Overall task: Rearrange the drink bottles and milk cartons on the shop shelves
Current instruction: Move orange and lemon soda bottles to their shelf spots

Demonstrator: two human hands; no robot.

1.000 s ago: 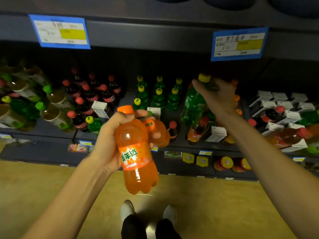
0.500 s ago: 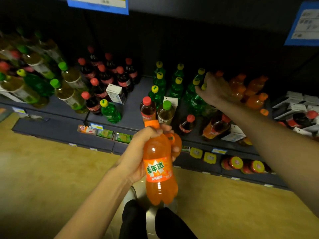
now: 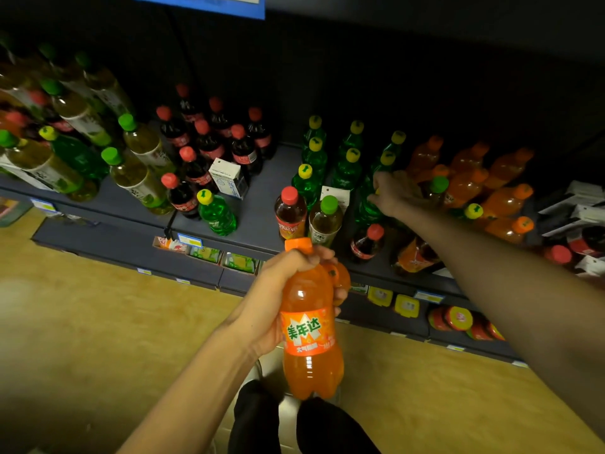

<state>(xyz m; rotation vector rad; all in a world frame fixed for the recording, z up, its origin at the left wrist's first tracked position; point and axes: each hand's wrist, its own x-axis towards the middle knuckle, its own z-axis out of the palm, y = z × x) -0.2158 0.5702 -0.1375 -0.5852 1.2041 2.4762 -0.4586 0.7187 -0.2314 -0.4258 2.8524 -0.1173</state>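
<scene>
My left hand (image 3: 281, 290) grips two orange bottles by their necks. The near one (image 3: 311, 326) hangs upright in front of me, label facing me, above the floor (image 3: 98, 322). The second (image 3: 339, 276) is tucked behind it, mostly hidden by my fingers.

My right hand (image 3: 396, 194) reaches far across the shelf (image 3: 262, 204), fingers curled on top of a green bottle (image 3: 368, 204) standing at the right edge of the green group (image 3: 330, 158). Its cap is under my palm, so I can only see the body.

Just right of that hand stand the orange bottles (image 3: 474, 178) in rows, with one green-capped bottle (image 3: 437, 188) among them. Near the shelf's front edge, below my right arm, a cola bottle (image 3: 366, 244) stands, and a bottle with an orange label (image 3: 414, 257) lies tilted beside it. Left of these, a red-capped tea (image 3: 289, 214) and a green-capped tea (image 3: 325, 217) stand side by side, a milk carton (image 3: 335, 196) just behind them.

Further left a lone green bottle (image 3: 217, 213) stands near the edge, then a carton (image 3: 229, 178) beside the cola group (image 3: 212, 139). Pale tea bottles (image 3: 137, 165) fill the far left.
</scene>
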